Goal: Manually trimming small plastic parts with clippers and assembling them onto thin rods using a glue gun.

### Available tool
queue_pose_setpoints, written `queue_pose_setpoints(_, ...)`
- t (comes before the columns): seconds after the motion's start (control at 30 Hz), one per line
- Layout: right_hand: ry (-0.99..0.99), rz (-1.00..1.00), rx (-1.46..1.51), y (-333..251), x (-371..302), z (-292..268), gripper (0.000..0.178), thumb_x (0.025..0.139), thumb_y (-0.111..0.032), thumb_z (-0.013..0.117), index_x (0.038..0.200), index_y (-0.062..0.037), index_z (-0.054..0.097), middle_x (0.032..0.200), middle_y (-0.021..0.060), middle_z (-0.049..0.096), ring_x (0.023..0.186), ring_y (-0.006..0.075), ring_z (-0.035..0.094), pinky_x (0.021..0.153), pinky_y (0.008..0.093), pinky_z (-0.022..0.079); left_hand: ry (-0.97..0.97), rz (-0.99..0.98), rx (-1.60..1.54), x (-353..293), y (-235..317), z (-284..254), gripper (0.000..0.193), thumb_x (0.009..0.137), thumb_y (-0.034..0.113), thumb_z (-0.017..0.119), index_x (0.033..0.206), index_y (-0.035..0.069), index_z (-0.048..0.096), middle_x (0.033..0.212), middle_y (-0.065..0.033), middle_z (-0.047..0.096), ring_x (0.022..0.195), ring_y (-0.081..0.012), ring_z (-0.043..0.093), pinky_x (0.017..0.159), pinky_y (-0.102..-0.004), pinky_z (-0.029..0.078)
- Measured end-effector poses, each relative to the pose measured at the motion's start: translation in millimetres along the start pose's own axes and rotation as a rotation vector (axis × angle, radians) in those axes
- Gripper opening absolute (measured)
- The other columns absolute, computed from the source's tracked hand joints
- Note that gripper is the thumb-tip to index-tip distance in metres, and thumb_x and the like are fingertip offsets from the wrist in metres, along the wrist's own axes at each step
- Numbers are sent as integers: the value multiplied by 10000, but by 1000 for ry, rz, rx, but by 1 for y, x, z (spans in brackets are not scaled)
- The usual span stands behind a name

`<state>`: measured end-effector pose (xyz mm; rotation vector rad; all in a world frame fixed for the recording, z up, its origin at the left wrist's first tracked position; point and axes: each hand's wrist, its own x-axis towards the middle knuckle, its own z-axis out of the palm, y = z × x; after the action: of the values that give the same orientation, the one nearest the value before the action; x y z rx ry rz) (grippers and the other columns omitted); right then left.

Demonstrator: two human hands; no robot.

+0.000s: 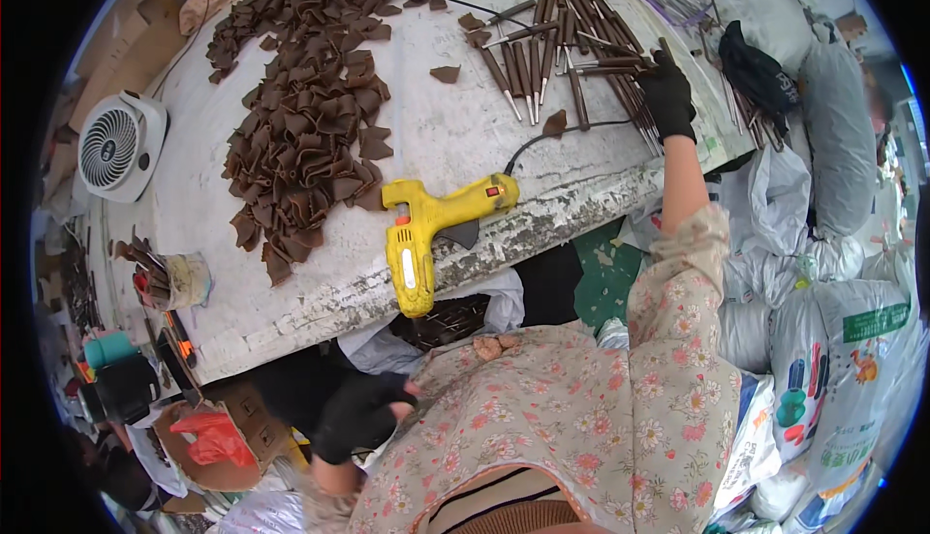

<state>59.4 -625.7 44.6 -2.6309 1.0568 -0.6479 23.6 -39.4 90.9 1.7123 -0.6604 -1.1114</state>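
My right hand (668, 98), in a black glove, reaches to the far right of the table. Its fingers close on the ends of slim brown-handled rods (605, 61) with silvery metal tips. More of these rods (536, 69) lie in a loose heap to its left. My left hand (358, 418), in a black glove with bare fingertips, hangs low beside my lap, below the table edge. Its fingers are bent and somewhat blurred; I cannot make out anything in them. A yellow glue gun (426, 224) lies across the front table edge between my hands.
A big heap of curved brown pieces (310, 127) covers the left-middle of the worn white table (436, 137). Further left are a white fan (121, 147) and a tub of tools (184, 280). A cardboard box (232, 437) stands low left; stuffed plastic bags (843, 360) crowd the right.
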Motion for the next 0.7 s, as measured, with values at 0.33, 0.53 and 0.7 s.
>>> queue_pose_setpoints(0.33,-545,-888,789,-166,-93,-108,302,716,35,648,1004,-42,597,895,106,626,704,146,582,572,236,435,338,616,411,266,112,-47,554,770,50,606,1276,114,390,794,-60,588,619,-122,528,592,-262,441)
queue_pose_setpoints(0.53,-681,-355,1092,-116,-27,-65,530,724,-39,659,1218,-50,470,1119,132,560,791,171,543,694,236,446,517,686,423,263,123,-56,222,806,51,590,1027,36,584,853,-62,619,756,-108,579,667,-238,461)
queue_pose_setpoints(0.7,-376,-816,145,-101,24,27,723,669,-158,715,1298,-63,371,1313,178,393,1197,289,391,976,358,346,624,522,229,225,129,-74,196,814,40,588,1010,33,596,834,-72,632,751,-111,608,657,-240,477)
